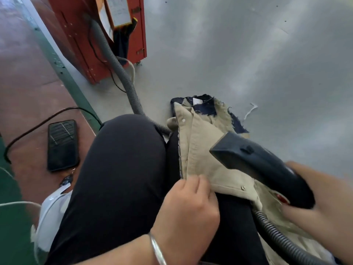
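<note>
Both our hands are busy. Our left hand (188,203) pinches the edge of the beige garment (200,150), which drapes over our lap from the centre toward five o'clock. Our right hand (324,207) curls round the dark nozzle (257,161), held over the cloth at four o'clock. A grey hose (113,60) runs to the red cabinet (74,35) at eleven o'clock, and a phone (63,145) lies at nine.

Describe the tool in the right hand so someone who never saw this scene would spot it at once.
Start at the beige garment draped over the person's lap. Over its right side is the dark blue nozzle, gripped at the rear by the right hand. Unlike the flat black phone on the floor, it is wedge-shaped and trails a ribbed grey hose.
</note>
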Tool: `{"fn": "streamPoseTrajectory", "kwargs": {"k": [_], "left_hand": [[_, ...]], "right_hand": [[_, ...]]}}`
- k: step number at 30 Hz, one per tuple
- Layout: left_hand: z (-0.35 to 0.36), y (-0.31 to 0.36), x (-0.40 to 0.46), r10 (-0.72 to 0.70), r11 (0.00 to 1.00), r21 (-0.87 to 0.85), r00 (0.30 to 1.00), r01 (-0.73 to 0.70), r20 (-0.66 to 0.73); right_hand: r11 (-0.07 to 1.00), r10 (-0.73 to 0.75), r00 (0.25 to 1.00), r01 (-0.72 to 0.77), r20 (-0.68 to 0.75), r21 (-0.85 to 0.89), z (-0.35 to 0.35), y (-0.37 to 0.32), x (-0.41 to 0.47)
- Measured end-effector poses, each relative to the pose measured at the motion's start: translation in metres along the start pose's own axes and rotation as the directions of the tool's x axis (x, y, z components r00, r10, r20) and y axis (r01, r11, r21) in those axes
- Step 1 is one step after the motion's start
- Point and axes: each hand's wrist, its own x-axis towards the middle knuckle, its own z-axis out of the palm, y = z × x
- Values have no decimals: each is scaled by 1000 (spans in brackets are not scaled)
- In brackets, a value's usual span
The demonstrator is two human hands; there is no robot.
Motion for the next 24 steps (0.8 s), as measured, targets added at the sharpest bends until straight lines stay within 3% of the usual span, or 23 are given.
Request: {"fn": "streamPoseTrajectory", "kwargs": {"k": [9,15,20,24], "left_hand": [[9,22,-5,23,993,121,999,-18,-43],[9,15,1,48,999,4,999,-48,-22],[0,7,15,37,999,-34,999,-39,-36],[-2,3,22,45,999,-26,996,-43,73]], "right_hand": [[952,-19,993,53,114,-302,15,-44,19],[983,-101,995,98,-12,-156,12,-69,81],[998,-35,999,33,-31,-54,16,-72,132],[994,61,974,-40,-218,102,-5,-36,126]]}}
